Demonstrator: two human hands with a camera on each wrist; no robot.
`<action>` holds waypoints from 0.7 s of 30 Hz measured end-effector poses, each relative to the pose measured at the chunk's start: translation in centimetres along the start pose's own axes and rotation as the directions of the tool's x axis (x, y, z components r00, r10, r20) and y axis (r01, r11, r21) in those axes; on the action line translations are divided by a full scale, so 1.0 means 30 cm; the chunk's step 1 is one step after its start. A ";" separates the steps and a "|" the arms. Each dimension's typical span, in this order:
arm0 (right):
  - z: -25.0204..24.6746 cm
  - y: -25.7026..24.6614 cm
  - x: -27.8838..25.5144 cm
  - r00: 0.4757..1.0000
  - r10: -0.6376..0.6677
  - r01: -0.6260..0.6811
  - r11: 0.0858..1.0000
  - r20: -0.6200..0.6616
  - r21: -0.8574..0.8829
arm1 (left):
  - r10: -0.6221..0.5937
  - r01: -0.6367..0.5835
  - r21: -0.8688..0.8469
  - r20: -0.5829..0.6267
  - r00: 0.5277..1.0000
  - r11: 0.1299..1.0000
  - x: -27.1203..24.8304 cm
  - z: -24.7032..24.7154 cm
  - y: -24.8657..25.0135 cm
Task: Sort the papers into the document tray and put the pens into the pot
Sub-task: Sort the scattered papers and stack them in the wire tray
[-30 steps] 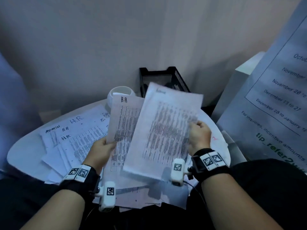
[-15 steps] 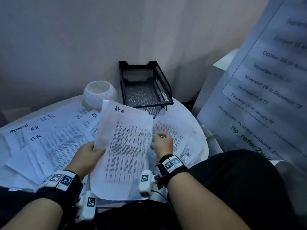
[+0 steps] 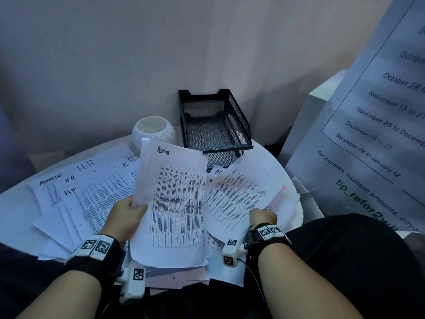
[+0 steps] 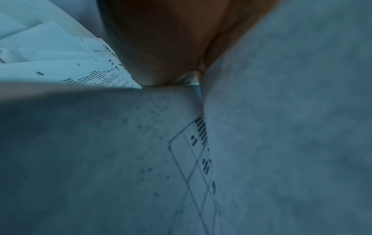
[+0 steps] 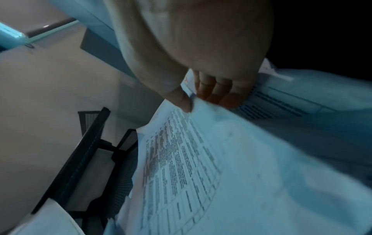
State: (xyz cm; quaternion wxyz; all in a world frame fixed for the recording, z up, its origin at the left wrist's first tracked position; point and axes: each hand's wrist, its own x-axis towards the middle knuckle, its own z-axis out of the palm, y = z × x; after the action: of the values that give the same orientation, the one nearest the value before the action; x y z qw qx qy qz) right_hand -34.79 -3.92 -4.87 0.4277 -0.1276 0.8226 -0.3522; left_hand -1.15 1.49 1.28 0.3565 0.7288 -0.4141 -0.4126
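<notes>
Head view is showing the white counter point(image 3: 279, 168) carrying fanned papers point(image 3: 92, 194), the black document tray point(image 3: 239, 113) sitting at its back, the white pot point(image 3: 153, 132) just beside it. The left hand point(image 3: 125, 215) is gripping the "Admin" sheet point(image 3: 174, 203); the right hand point(image 3: 263, 217) is pinching another sheet point(image 5: 181, 159).

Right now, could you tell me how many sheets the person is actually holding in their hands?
2. The left hand grips the raised sheet headed Admin; the right hand pinches a printed sheet on the table's right side. More sheets may be hidden behind either one.
</notes>
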 end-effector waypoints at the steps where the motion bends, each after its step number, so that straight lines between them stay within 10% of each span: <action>1: -0.005 -0.006 0.010 1.000 -0.003 0.003 1.000 -0.010 0.005 | -0.003 0.003 -0.005 -0.004 1.000 1.000 -0.002 -0.005 -0.001; 12: -0.048 -0.246 -0.111 0.787 -0.486 0.615 0.669 -0.381 0.417 | -0.006 0.007 0.015 -0.066 0.998 1.000 0.031 -0.029 -0.041; 16: 0.004 -0.282 -0.159 0.800 -0.580 0.539 0.584 -0.153 0.607 | -0.020 0.018 -0.046 -0.053 0.998 0.999 0.035 -0.034 -0.053; 21: 0.086 -0.176 -0.160 0.782 -0.491 0.335 0.850 0.383 0.406 | -0.084 0.089 -0.231 0.031 0.996 0.969 0.009 -0.029 0.005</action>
State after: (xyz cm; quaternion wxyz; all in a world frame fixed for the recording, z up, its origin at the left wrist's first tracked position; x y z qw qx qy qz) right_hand -30.35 -6.48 0.71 0.5408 -0.3187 0.5762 -0.5233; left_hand -0.33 1.33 1.67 0.4165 0.6953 -0.3346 -0.4808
